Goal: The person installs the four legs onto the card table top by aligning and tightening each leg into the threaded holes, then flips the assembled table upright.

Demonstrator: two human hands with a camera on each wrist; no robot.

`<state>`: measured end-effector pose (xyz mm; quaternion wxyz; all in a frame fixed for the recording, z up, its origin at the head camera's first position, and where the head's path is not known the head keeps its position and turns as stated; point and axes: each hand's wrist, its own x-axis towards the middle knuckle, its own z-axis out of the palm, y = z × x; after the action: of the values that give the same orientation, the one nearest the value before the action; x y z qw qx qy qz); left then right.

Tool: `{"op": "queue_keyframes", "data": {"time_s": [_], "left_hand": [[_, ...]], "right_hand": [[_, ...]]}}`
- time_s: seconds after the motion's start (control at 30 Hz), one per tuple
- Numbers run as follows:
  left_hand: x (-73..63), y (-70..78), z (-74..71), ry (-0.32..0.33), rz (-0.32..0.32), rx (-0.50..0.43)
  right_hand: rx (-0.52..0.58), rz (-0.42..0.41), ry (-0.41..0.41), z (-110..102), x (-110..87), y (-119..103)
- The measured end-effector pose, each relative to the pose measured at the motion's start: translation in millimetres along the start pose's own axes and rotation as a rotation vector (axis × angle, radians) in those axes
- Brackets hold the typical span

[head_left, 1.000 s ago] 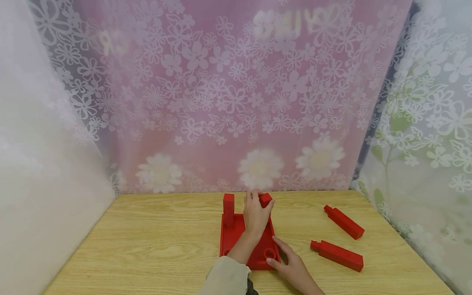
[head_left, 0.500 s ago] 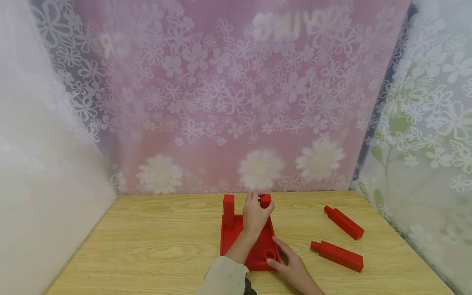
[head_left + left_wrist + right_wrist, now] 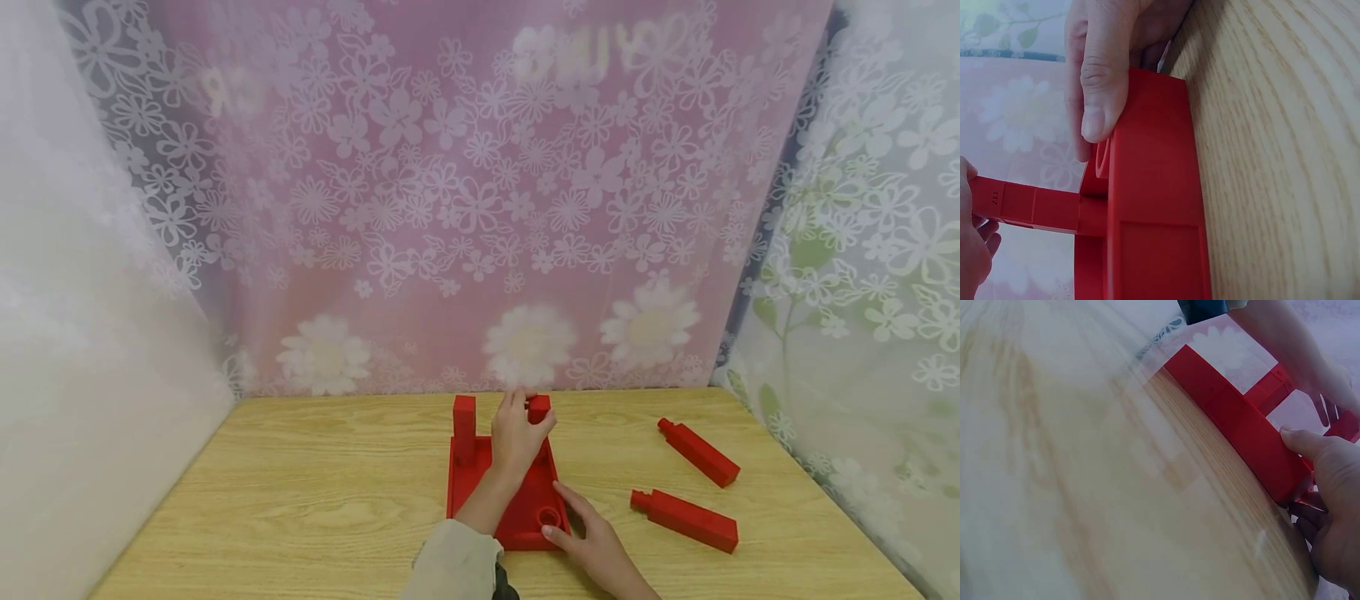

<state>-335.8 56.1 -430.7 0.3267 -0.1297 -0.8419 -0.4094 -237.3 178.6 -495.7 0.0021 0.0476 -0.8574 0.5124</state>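
Observation:
My left hand (image 3: pixel 517 442) reaches across a red square tray (image 3: pixel 468 487) with a raised rim. Its thumb and fingers hold the upper part of a red square post (image 3: pixel 539 408) standing at the tray's far right corner. In the left wrist view, small printed marks show on that post (image 3: pixel 1054 209). A second red post (image 3: pixel 465 427) stands upright at the far left corner. My right hand (image 3: pixel 600 546) grips the near right corner, thumb over the rim beside a round socket (image 3: pixel 548 517), fingers along the outer side. The left forearm hides the near left corner.
Two more red posts lie on the wooden table (image 3: pixel 315 500) to the right, one farther back (image 3: pixel 701 454) and one nearer (image 3: pixel 690 521), each with a narrower round end pointing left. A pink floral curtain (image 3: pixel 450 208) hangs behind the table, with pale sheets at both sides.
The held post has turned slightly, its top going from angled to square with the tray. My left hand has barely shifted, and the right hand keeps its place at the corner.

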Motion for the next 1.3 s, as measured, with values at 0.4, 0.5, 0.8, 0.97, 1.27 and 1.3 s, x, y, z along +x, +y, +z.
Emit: {"op": "queue_keyframes", "data": {"time_s": [0.4, 0.5, 0.8, 0.97, 1.27, 1.3], "left_hand": [[-10.3, -6.7, -33.4, -0.135, 0.143, -0.009], [-14.2, -5.3, -50.6, -0.153, 0.140, -0.064], [-30.7, -17.5, -101.7, -0.199, 0.080, -0.172], [-39.9, -26.1, -122.9, -0.212, 0.004, -0.259], [-61.6, -31.6, -132.1, -0.289, -0.091, -0.345], [-63.7, -33.3, -131.9, -0.307, -0.099, -0.342]], "right_hand": [[-0.003, -0.013, -0.012, 4.2, -1.7, -1.4], [-0.005, -0.011, -0.009, 4.7, -2.0, -4.4], [0.013, -0.035, -0.002, 4.4, -1.1, -5.6], [0.012, -0.034, -0.003, 3.5, -0.2, -6.1], [-0.022, 0.006, 0.004, -1.8, -2.8, -3.7], [-0.023, 0.012, 0.003, -1.9, -2.9, -3.2]]}}
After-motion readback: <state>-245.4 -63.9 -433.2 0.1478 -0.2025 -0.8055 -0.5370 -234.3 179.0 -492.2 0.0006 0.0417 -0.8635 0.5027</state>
